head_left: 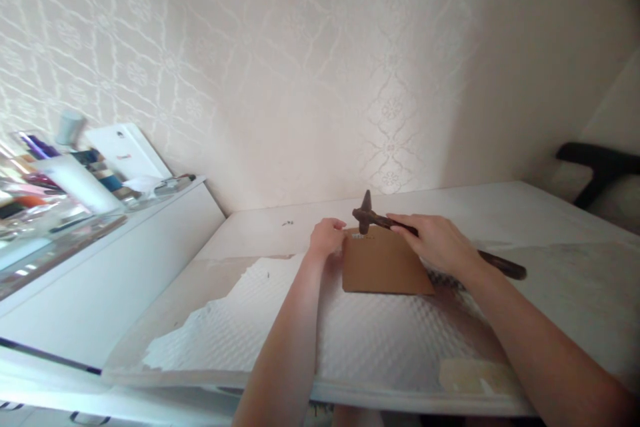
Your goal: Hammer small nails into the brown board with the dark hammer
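Hammering posture seen from above, with the brown board (387, 267) as the centre of the dial and twelve toward the patterned wall (300, 80). The board lies before me on the white quilted sheet (370, 340), which covers part of the pale surface (565, 300) and spreads toward six and eight o'clock, its left border ragged. At two o'clock, my right hand (443, 240) is closed around the dark handle of the hammer (387, 220); the hammer's head stands at eleven, over the board's far edge, and the butt of its handle points to three. At ten, my left hand (329, 236) rests at the board's far left corner, fingers bent inward; I cannot tell whether they pinch anything. Pale marks, too small to identify, show near the board's far edge. Beyond my left hand, also toward ten, lie a few small dark pieces (287, 223). A white cabinet (125, 260) stands at nine, carrying mixed articles and, toward ten, a white box (127, 152). A black chair part (600, 160) enters at two.
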A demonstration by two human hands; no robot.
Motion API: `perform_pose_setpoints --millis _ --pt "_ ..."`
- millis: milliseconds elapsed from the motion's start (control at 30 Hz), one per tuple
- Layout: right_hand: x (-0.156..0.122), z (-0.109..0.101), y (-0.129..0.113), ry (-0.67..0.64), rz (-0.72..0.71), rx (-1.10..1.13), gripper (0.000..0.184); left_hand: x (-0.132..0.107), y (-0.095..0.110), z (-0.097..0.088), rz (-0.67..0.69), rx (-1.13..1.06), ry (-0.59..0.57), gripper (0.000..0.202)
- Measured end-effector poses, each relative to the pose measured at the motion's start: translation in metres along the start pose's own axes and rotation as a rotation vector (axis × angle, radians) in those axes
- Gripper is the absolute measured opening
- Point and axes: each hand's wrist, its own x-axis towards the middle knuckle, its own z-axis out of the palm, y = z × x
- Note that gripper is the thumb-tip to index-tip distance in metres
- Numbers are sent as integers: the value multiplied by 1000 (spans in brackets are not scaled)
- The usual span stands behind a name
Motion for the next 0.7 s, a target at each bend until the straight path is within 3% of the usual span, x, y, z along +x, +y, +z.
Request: perform_pose_setpoints --millis 167,700 --pt "-1 -1 0 42 13 -18 36 1 -1 3 22 -3 -40 26" --pt "0 -3 1 7 -18 -12 36 -1 2 1 26 11 -29 18"
